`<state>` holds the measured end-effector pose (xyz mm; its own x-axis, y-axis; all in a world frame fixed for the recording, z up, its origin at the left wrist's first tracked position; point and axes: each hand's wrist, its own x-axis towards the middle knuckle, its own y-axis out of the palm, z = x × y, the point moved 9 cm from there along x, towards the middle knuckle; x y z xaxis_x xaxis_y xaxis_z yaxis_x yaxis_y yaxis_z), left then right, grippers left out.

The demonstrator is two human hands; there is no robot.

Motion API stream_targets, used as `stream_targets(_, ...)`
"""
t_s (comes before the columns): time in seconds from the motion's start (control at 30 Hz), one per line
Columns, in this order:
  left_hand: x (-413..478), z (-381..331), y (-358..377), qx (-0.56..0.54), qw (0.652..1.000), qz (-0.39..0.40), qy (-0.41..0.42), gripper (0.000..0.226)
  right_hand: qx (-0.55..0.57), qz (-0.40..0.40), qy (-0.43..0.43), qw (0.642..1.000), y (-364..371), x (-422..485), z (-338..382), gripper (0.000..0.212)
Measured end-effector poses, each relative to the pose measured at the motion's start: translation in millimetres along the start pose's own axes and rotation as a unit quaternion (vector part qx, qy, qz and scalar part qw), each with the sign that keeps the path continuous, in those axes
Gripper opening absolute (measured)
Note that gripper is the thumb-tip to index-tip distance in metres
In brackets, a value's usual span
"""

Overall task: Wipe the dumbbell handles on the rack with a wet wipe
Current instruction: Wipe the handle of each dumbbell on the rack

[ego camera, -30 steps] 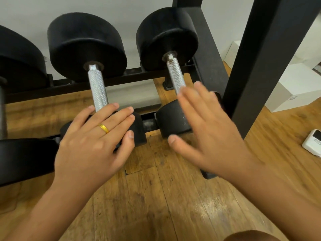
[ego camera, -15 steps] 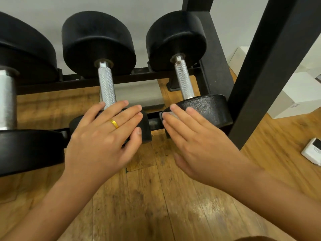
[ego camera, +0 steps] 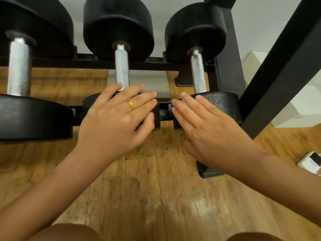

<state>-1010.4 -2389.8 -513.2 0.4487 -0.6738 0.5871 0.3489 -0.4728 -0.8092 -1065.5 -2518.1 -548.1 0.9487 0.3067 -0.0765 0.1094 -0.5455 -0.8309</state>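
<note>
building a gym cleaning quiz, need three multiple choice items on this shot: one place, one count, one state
1. Where does the left hand rest? A near head of the middle dumbbell B floor C white box
2. How many dumbbell handles show? A one B three C five
3. How do the right hand fingers lie? A fist B round a handle C straight on the head of the right dumbbell
Key: A, the ringed hand covers that head; B, three silver bars; C, fingers flat on black head.
</note>
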Motion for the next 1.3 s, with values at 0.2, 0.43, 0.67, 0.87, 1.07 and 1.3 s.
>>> stream_targets(0.2, -1.2, 3.2, 0.6, 0.0, 1.0, -0.005, 0.001, 0.035, -0.041, 0.013, -0.003, 0.999, 5.6, -2.9, 26.6, 0.067)
stream_targets(0.43, -2.1, 3.7, 2.8, -0.015, 1.0, 0.02, 0.008, 0.04, -0.039, 0.032, -0.044, 0.998, 4.8, 9.0, 24.3, 0.063)
stream_targets(0.67, -2.2, 5.6, 4.2, -0.021, 0.999, 0.026, 0.002, 0.04, 0.03, 0.005, 0.094, 0.995, -12.0, 4.4, -5.6, 0.079)
stream_targets(0.87, -1.8, 3.6, 4.8, -0.014, 0.999, 0.033, 0.014, 0.04, -0.02, 0.008, 0.021, 1.0, 4.0, 18.5, 18.1, 0.064)
stream_targets(1.07, -1.9, 3.1, 3.8, -0.015, 1.0, 0.023, 0.011, 0.039, 0.147, -0.076, 0.13, 0.977, -0.6, -30.2, -23.1, 0.076)
stream_targets(1.3, -2.2, 2.7, 3.2, -0.016, 1.0, 0.017, 0.002, 0.039, 0.465, -0.192, 0.323, 0.801, 34.2, -47.6, -81.7, 0.07)
